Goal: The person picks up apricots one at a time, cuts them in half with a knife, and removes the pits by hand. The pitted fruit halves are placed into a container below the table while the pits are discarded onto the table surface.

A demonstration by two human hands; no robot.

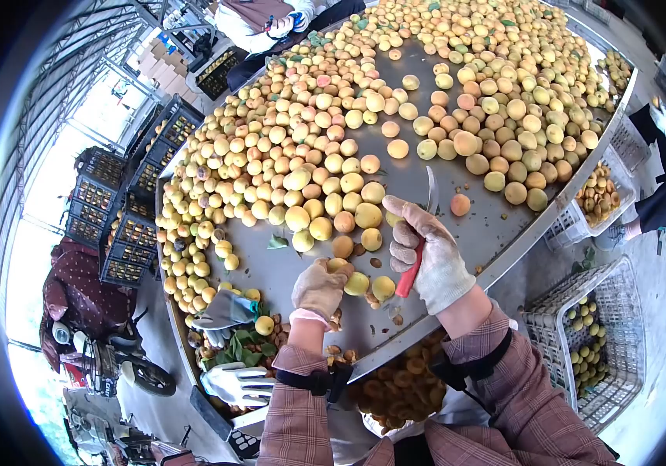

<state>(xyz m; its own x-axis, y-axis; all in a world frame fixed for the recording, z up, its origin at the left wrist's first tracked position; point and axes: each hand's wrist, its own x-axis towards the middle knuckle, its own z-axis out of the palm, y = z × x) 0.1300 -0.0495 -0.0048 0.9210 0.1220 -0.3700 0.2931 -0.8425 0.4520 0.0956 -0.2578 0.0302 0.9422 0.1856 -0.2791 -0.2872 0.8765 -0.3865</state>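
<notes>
My left hand (320,289), in a pale work glove, is closed around an apricot (338,266) close to the table's near edge. In my right hand (432,260), also gloved, is a knife (410,273) with a red handle and a short curved blade pointing up and away. Its thumb and fingers wrap the handle. Just right of my left hand lie two yellow apricots (383,288). A reddish apricot (460,204) rests alone beyond my right hand. The big apricot heap (302,155) spreads over the metal table (271,252).
Split apricots fill a container (403,384) below the near edge. A crate (535,318) stands at right, another (620,206) beyond it. Spare gloves (238,384) and leaves lie at left. Stacked black crates (98,190) and a motorbike (127,369) stand farther left. Other people (251,27) are around the table.
</notes>
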